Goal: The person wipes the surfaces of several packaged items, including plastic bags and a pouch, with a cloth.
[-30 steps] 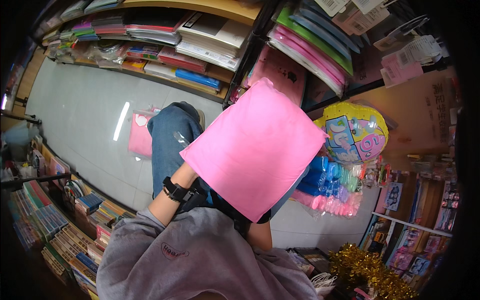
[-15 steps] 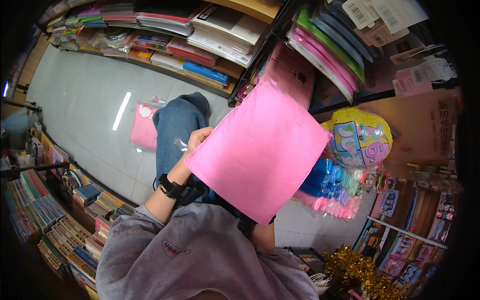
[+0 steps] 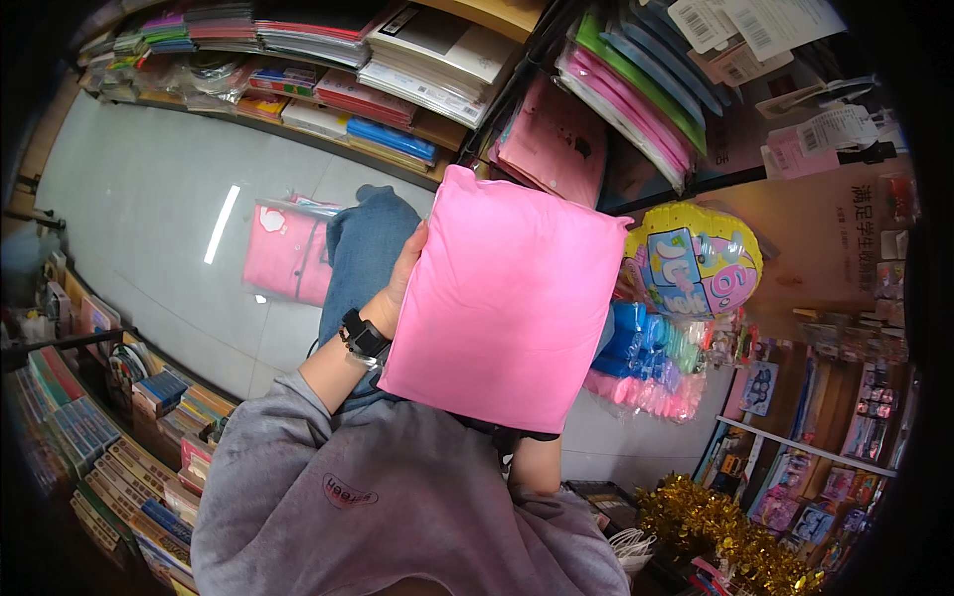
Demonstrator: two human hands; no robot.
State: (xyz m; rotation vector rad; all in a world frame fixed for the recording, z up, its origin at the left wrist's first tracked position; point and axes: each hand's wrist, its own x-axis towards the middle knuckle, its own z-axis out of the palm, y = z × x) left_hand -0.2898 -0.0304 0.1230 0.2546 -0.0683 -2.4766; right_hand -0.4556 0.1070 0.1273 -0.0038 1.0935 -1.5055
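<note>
A flat, soft pink square like a thin cushion (image 3: 502, 308), with pointed corners and a smooth, lightly creased face, is held up in front of me above my lap. My left hand (image 3: 405, 273) is closed on its left edge; the thumb side shows and the other fingers are behind it. My right forearm (image 3: 537, 465) reaches up under the lower right corner, and the pink square hides that hand. A pink pack in clear wrapping (image 3: 288, 250) lies on the floor to the left of my jeans-covered leg (image 3: 370, 248).
Shelves with stacked paper and folders (image 3: 397, 84) run along the back. Coloured bags (image 3: 646, 99) hang at the upper right. A yellow foil balloon (image 3: 696, 260) and bagged colourful items (image 3: 651, 358) stand right. Books (image 3: 129, 467) fill the left; gold tinsel (image 3: 706, 521) lies lower right.
The pink square has turned more upright and shifted slightly left. My left hand has moved up along its left edge. More of the wrapped pack on the floor shows.
</note>
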